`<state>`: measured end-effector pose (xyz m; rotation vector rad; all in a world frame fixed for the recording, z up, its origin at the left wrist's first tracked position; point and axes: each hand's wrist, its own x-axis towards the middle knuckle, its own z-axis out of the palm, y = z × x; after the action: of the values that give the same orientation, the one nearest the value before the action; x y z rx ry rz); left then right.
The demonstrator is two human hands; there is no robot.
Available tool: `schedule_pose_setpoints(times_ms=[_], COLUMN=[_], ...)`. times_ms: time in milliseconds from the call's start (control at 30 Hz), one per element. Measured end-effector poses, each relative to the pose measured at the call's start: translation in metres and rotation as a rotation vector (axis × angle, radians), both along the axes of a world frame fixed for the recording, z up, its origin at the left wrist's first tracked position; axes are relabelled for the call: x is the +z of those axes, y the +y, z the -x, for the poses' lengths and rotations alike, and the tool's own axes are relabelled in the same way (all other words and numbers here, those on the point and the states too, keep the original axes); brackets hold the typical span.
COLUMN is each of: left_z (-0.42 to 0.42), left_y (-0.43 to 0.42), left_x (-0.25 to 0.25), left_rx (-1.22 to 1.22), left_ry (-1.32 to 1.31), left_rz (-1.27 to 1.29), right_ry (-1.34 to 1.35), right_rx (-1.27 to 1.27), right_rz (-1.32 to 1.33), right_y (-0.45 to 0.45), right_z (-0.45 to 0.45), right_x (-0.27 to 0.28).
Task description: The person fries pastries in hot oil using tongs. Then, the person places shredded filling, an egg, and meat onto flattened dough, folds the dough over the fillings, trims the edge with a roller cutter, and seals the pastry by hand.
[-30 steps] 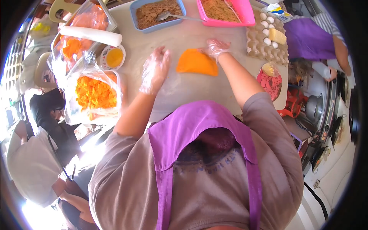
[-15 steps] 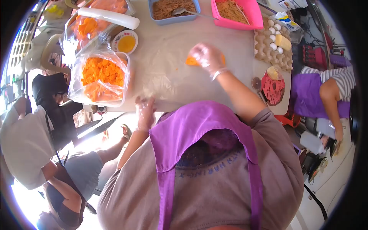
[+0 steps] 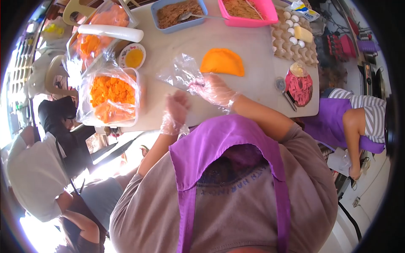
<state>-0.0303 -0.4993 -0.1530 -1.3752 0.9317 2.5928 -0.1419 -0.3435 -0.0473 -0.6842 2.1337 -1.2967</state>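
Observation:
A clear plastic sheet [image 3: 181, 72] is bunched at one end in my right hand [image 3: 215, 90], which is gloved in thin plastic and closed on it. The sheet's loose part stands up crumpled to the left. Just beyond that hand lies a half-moon of orange dough [image 3: 222, 62], flat on the table with a curved far edge. My left hand [image 3: 176, 107], also gloved, hovers at the table's near edge below the sheet. Its fingers look bent but are blurred, and I cannot tell whether they touch the plastic.
Left on the table [image 3: 168, 46] are a plastic-lined tub of orange dough pieces [image 3: 112, 92], a bowl of yellow liquid [image 3: 135, 57] and a white roller [image 3: 110, 32]. Blue [image 3: 180, 27] and pink tubs [image 3: 249, 20] of filling stand behind. An egg tray [image 3: 291, 50] sits right. People are on both sides.
My right hand has come off the orange dough and moved nearer, now gripping the lifted plastic sheet. The dough half-moon is uncovered. My left hand has moved slightly right.

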Motion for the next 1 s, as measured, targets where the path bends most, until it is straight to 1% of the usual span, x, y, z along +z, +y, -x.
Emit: schedule_pose_setpoints(times_ms=[33,67,100,167,200,233,267,300,367,400,467,500,533,633,667,733,800,867,933,1000], left_z=[0.01,0.02,0.03,0.056,0.07,0.085,0.098,0.11,0.129,0.138,0.153,0.16,0.168,0.184,0.187,0.187,0.186,0.184,0.182,0.173], left_y=[0.015,0.027,0.034,0.038,0.04,0.045,0.048,0.052,0.061,0.063,0.067,0.068,0.068,0.062,0.062,0.061,0.064,0.069,0.075,0.085], left_x=[-0.002,0.0,0.003,-0.018,-0.031,-0.026,-0.02,-0.009,0.031,0.05,0.071,0.073,0.072,0.047,0.04,0.042,0.045,0.047,0.055,0.071], left_rx=[-0.046,-0.108,-0.171,-0.219,-0.244,-0.251,-0.246,-0.233,-0.152,-0.116,-0.086,-0.098,-0.107,-0.249,-0.271,-0.31,-0.35,-0.41,-0.494,-0.633], left_ry=[0.019,0.17,0.322,0.479,0.555,0.58,0.549,0.505,0.329,0.263,0.19,0.184,0.181,0.248,0.259,0.278,0.334,0.394,0.46,0.563], left_rz=[-0.043,-0.057,-0.075,-0.208,-0.276,-0.345,-0.421,-0.495,-0.598,-0.621,-0.647,-0.657,-0.661,-0.752,-0.741,-0.714,-0.723,-0.711,-0.674,-0.581], right_ry=[0.018,-0.002,0.081,0.247,0.282,0.317,0.351,0.316,0.242,0.22,0.168,0.141,0.065,-0.705,-0.67,-0.601,-0.634,-0.448,-0.544,-0.615], right_rx=[-0.016,-0.041,-0.018,0.035,0.031,0.027,0.022,0.039,0.075,0.104,0.124,0.136,0.172,0.172,0.266,0.458,0.006,-0.679,-0.854,-0.992], right_rz=[0.05,0.104,0.118,0.141,0.169,0.197,0.226,0.242,0.276,0.266,0.299,0.316,0.199,0.253,0.254,0.256,0.642,0.511,0.312,0.668], right_y=[0.003,0.005,0.007,0.014,0.016,0.018,0.02,0.023,0.027,0.028,0.027,0.027,0.03,0.047,0.059,0.089,0.112,0.112,0.097,0.08], right_z=[0.002,0.003,0.005,0.006,0.007,0.007,0.007,0.006,0.003,0.001,-0.004,-0.005,-0.006,-0.003,0.006,0.041,0.064,0.066,0.064,0.065], right_x=[0.004,0.008,0.014,0.027,0.034,0.04,0.044,0.044,0.04,0.052,0.046,0.045,0.045,0.058,0.055,0.039,-0.004,-0.032,-0.034,-0.081])
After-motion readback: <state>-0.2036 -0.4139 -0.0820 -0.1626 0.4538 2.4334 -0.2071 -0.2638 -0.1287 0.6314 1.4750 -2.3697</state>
